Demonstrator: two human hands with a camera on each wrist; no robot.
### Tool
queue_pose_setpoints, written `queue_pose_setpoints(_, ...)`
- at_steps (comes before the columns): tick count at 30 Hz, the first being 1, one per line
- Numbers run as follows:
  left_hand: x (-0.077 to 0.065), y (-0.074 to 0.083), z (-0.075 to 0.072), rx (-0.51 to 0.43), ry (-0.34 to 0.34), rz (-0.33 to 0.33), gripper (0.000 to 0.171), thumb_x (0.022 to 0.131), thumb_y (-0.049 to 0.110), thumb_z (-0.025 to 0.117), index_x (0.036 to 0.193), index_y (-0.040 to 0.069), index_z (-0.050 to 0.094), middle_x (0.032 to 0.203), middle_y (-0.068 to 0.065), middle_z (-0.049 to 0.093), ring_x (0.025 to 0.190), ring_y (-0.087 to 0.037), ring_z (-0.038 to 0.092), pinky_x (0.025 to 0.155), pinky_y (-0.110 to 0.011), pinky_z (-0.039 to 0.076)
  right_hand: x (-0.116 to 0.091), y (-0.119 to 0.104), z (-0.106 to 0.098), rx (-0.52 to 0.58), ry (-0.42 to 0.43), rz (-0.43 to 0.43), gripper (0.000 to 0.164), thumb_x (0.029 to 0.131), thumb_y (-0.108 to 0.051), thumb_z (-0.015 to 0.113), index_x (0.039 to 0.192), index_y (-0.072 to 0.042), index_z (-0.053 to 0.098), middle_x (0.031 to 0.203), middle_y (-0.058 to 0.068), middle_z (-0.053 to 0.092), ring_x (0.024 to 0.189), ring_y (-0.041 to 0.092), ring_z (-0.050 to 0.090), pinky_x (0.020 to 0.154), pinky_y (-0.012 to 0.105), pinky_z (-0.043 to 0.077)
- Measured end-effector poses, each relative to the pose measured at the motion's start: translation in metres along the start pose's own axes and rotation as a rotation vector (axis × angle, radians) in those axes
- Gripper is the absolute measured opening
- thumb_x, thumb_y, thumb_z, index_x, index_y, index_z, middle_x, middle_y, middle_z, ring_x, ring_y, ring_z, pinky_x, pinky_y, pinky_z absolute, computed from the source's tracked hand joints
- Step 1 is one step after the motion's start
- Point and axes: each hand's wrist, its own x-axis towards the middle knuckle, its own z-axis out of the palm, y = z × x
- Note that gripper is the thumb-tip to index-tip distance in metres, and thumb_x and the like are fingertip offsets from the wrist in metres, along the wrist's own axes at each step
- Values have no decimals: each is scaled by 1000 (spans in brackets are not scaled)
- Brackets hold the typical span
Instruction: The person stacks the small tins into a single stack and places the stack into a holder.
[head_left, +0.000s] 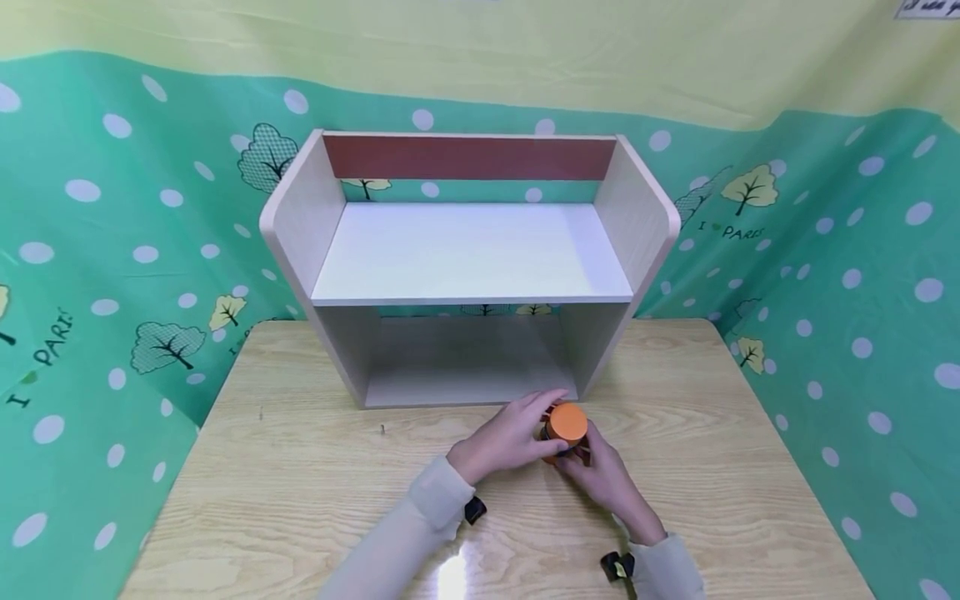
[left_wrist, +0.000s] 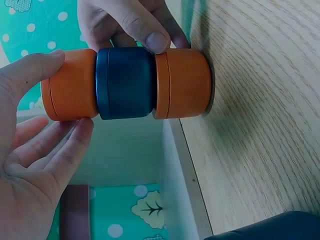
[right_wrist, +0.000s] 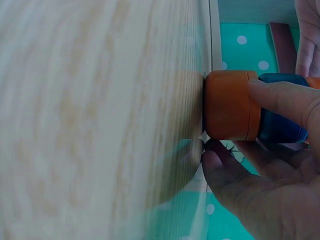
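Three small round lidded jars stand upright in a stack on the table, in front of the shelf's lower right corner. The top orange jar (head_left: 567,422) is between the thumb and fingers of my left hand (head_left: 510,437). Below it sits a dark blue jar (left_wrist: 126,82), and at the bottom another orange jar (left_wrist: 185,83) touches the tabletop. My right hand (head_left: 602,475) grips low on the stack; its thumb (right_wrist: 280,95) lies at the lid seam of the bottom orange jar, reaching toward the blue one. Part of the blue jar is hidden by that thumb in the right wrist view.
A two-tier white shelf (head_left: 472,254) stands at the back of the wooden table (head_left: 300,500). Green dotted cloth (head_left: 97,250) hangs behind and at both sides. Small black devices (head_left: 617,567) are at both wrists.
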Motion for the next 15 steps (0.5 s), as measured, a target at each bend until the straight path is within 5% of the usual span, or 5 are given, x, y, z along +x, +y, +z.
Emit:
queue_pose_setpoints(7,-7,-3,-3,-8,-3,-46,79,91,32,76,156,17,32,149,-7,48,123,-20,57,100,-29,48,0,0,1,-15,5,14,63,88,-2,76,143,-2,43,132,21,58,121,37,57,98,50,50)
queue_pose_setpoints(15,-31,-8,-20,-55,48,-104,78,92,32,75,156,18,33,143,-6,53,120,-18,59,97,-27,50,0,0,0,-7,1,25,64,87,1,75,143,-4,44,129,19,60,120,36,58,98,53,50)
